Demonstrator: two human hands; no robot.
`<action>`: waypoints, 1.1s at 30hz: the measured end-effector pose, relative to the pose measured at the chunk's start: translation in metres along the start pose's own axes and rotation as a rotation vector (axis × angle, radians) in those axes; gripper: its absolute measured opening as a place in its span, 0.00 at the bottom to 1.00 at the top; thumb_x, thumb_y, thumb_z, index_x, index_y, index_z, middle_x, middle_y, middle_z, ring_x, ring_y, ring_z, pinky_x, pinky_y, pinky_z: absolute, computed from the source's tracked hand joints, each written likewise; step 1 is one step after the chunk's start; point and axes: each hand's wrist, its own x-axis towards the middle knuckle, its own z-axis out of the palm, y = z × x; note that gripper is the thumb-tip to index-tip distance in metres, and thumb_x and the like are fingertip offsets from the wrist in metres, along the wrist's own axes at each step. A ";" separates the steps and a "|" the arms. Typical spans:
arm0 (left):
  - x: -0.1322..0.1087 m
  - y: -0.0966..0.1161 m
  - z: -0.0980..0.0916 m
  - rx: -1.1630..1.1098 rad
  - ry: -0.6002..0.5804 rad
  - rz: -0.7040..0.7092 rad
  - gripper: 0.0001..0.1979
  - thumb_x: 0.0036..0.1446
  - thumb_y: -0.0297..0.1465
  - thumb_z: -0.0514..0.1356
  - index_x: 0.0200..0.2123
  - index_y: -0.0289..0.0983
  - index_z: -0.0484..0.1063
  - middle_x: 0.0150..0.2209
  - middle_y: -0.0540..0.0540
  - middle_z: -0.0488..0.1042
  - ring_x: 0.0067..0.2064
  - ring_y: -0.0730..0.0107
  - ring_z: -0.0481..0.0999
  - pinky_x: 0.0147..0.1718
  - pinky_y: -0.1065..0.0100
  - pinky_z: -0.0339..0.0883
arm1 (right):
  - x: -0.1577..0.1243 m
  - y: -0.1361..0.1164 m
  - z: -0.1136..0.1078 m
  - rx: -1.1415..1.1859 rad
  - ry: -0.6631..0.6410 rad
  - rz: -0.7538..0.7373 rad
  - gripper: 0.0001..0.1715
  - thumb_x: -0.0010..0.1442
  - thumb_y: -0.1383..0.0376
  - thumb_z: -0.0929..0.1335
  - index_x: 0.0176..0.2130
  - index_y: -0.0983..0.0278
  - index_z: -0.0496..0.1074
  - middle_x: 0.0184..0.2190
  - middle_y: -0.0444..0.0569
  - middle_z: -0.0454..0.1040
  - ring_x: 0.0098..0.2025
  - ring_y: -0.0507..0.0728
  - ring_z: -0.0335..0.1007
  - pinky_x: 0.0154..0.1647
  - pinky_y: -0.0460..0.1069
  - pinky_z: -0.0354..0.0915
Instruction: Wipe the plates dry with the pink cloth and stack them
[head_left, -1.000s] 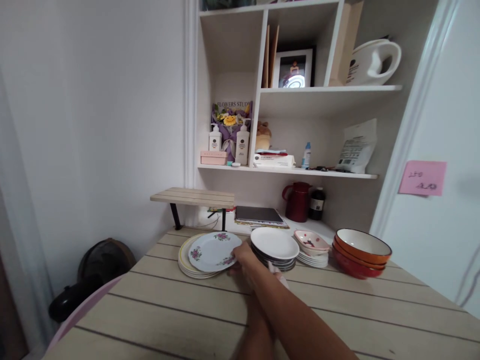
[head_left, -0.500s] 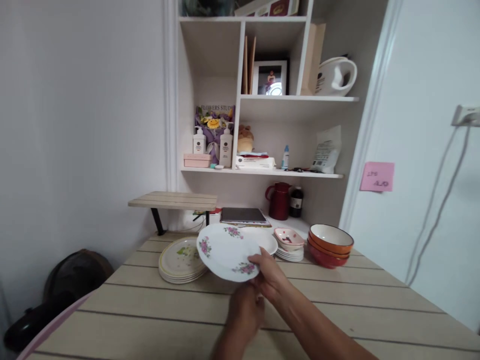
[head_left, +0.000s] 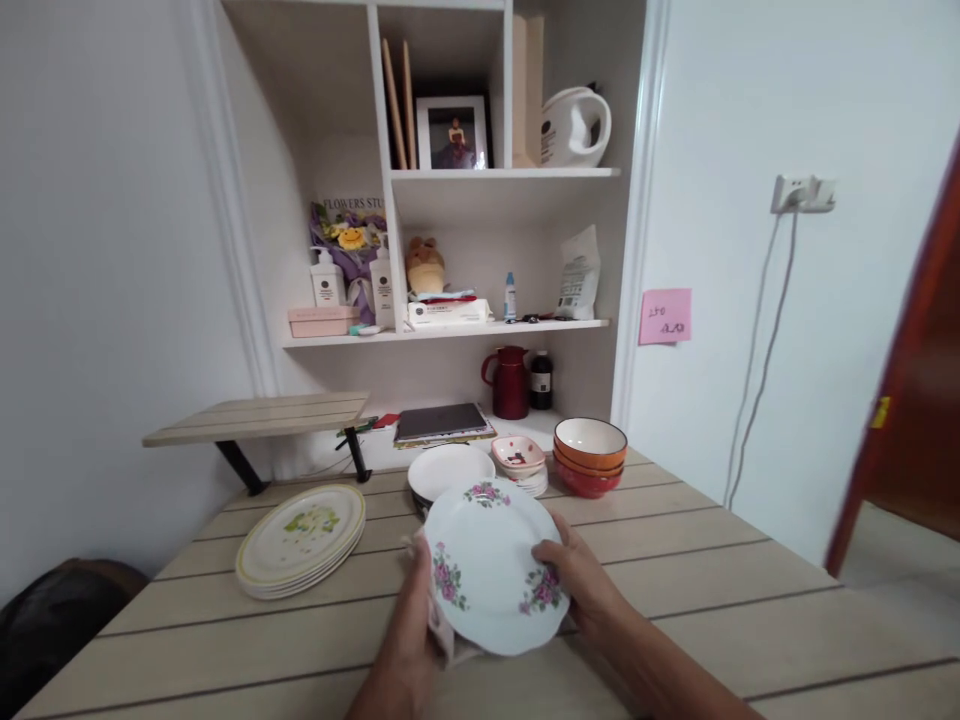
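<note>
A white plate (head_left: 495, 570) with pink flower sprigs is held up over the table, its face tilted toward me. My right hand (head_left: 589, 575) grips its right rim, thumb on top and fingers behind. At the left rim, my left hand (head_left: 409, 625) presses a pale cloth (head_left: 442, 625) against the plate; most of its fingers are hidden behind. To the left lies a stack of plates (head_left: 300, 540) with yellow rims and a green print. Just beyond the held plate sits a white dish (head_left: 450, 470) on something dark.
Behind on the right are small pink-patterned bowls (head_left: 519, 455) on small white plates, and stacked orange and red bowls (head_left: 590, 460). A small raised shelf (head_left: 259, 415) stands back left. A laptop (head_left: 440, 422) and red jug (head_left: 510, 385) lie farther back under the shelving.
The flowered plate has moved closer and turned to face me. My left hand has come up from below to its left edge with the cloth. The view has swung right.
</note>
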 end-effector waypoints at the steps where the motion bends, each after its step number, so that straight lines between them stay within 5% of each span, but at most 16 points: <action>1: -0.003 -0.002 0.003 0.010 -0.022 -0.019 0.32 0.49 0.55 0.61 0.49 0.37 0.74 0.39 0.37 0.81 0.42 0.51 0.81 0.38 0.56 0.75 | 0.000 0.001 0.000 -0.004 0.004 -0.007 0.36 0.42 0.71 0.65 0.53 0.61 0.65 0.35 0.47 0.79 0.29 0.56 0.73 0.26 0.48 0.66; 5: -0.008 -0.005 0.007 0.098 0.031 0.098 0.31 0.45 0.38 0.70 0.53 0.38 0.70 0.40 0.40 0.81 0.40 0.54 0.81 0.38 0.59 0.76 | -0.006 0.002 -0.001 0.090 -0.023 -0.010 0.37 0.42 0.71 0.67 0.54 0.60 0.65 0.38 0.48 0.80 0.32 0.58 0.74 0.30 0.49 0.68; 10: -0.010 -0.006 0.004 0.066 0.064 0.099 0.30 0.45 0.32 0.70 0.53 0.38 0.69 0.39 0.41 0.81 0.38 0.54 0.82 0.35 0.60 0.76 | -0.019 -0.005 -0.004 0.390 -0.217 0.352 0.25 0.50 0.60 0.68 0.46 0.69 0.72 0.37 0.57 0.80 0.39 0.64 0.76 0.43 0.58 0.69; 13: -0.009 -0.005 0.001 0.057 0.087 0.100 0.29 0.44 0.30 0.70 0.52 0.37 0.70 0.38 0.41 0.82 0.37 0.54 0.82 0.35 0.61 0.76 | -0.024 -0.007 -0.004 0.495 -0.356 0.448 0.25 0.52 0.60 0.68 0.47 0.71 0.73 0.39 0.60 0.80 0.46 0.65 0.75 0.50 0.59 0.66; 18: -0.005 0.004 -0.003 0.062 0.097 0.180 0.31 0.43 0.30 0.70 0.54 0.37 0.69 0.38 0.42 0.82 0.37 0.54 0.82 0.38 0.60 0.76 | -0.024 0.000 0.000 0.490 -0.478 0.475 0.26 0.56 0.60 0.68 0.50 0.73 0.72 0.43 0.61 0.79 0.49 0.64 0.74 0.55 0.59 0.62; 29: -0.010 0.008 -0.004 0.167 0.210 0.242 0.27 0.41 0.34 0.70 0.47 0.34 0.73 0.35 0.41 0.81 0.35 0.54 0.81 0.35 0.60 0.75 | -0.023 0.006 0.002 0.546 -0.456 0.446 0.28 0.61 0.52 0.65 0.49 0.70 0.74 0.44 0.60 0.79 0.50 0.65 0.73 0.57 0.60 0.61; 33: -0.007 0.009 -0.005 0.400 0.340 0.443 0.29 0.43 0.35 0.69 0.50 0.38 0.70 0.42 0.42 0.79 0.43 0.54 0.79 0.42 0.60 0.73 | -0.022 0.006 0.004 0.533 -0.457 0.452 0.31 0.60 0.49 0.65 0.51 0.70 0.72 0.46 0.61 0.78 0.51 0.65 0.73 0.56 0.60 0.61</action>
